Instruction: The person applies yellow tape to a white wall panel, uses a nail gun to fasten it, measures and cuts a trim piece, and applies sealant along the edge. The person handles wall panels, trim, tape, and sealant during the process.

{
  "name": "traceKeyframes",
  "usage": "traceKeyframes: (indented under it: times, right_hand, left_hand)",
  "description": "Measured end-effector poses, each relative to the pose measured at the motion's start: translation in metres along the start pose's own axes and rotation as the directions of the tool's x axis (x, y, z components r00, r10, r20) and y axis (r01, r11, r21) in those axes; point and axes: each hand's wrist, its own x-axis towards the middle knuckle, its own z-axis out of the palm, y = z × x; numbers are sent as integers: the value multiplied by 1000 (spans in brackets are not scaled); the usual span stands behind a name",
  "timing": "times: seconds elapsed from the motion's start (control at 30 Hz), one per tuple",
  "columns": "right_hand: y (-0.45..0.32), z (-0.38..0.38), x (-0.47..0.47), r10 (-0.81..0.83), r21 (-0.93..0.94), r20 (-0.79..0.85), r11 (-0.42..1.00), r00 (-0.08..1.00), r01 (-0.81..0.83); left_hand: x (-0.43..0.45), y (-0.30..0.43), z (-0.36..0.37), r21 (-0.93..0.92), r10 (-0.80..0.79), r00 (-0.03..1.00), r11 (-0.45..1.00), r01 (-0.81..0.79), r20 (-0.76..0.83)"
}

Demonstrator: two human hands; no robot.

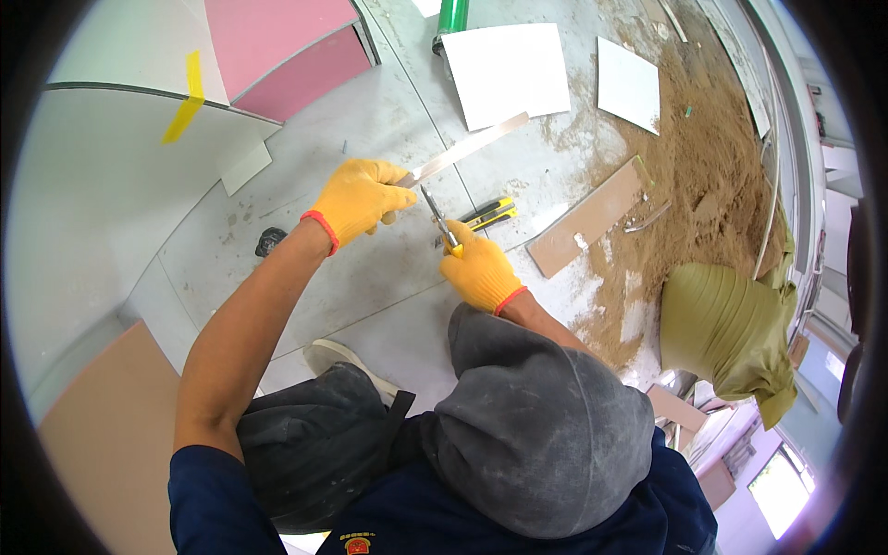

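Observation:
In a yellow knit glove with a red cuff, my left hand (pixel 368 198) grips the near end of a narrow, flat light-coloured strip (pixel 472 146). The strip slants up to the right, and its far end overlaps the edge of a white sheet (pixel 510 73). My right hand (pixel 479 267), gloved alike, is closed around a cutting tool with a metal blade (pixel 433 208) and a yellow part; its exact kind is unclear. The blade's tip points up beside the strip's held end. Just beyond my right hand, a yellow and black utility knife (pixel 492 214) lies on the tiled floor.
A brown board offcut (pixel 586 218) and a white panel piece (pixel 628 84) lie at right near spread sand (pixel 714 173). An olive sack (pixel 721 326) stands beyond. Large panels (pixel 104 187) with yellow tape are at left. A green cylinder (pixel 453 15) is at the top; a black lump (pixel 270 241) lies left.

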Motion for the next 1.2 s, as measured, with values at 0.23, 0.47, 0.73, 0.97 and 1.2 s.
traceKeyframes:
  times: [0.23, 0.47, 0.73, 0.97, 1.2]
  right_hand:
    - [1, 1, 2, -44, -62, -35, 997, 998, 42]
    - [-8, -7, -1, 2, -104, 35, 995, 999, 2]
    - [-6, -4, -3, -14, -123, 4, 992, 1000, 14]
    - [-1, -2, -3, -41, -98, 14, 994, 999, 42]
    - [-1, -1, -4, -45, -84, -5, 996, 999, 44]
  left_hand:
    - [-3, 1, 9, 47, 28, 997, 999, -25, -72]
    - [3, -3, 10, 118, 42, 998, 992, -36, -49]
    - [4, -11, 15, 169, 95, 991, 982, -78, -95]
    - [2, -14, 24, 226, 176, 970, 965, -137, -166]
    - [-2, -11, 33, 317, 207, 947, 940, -124, -245]
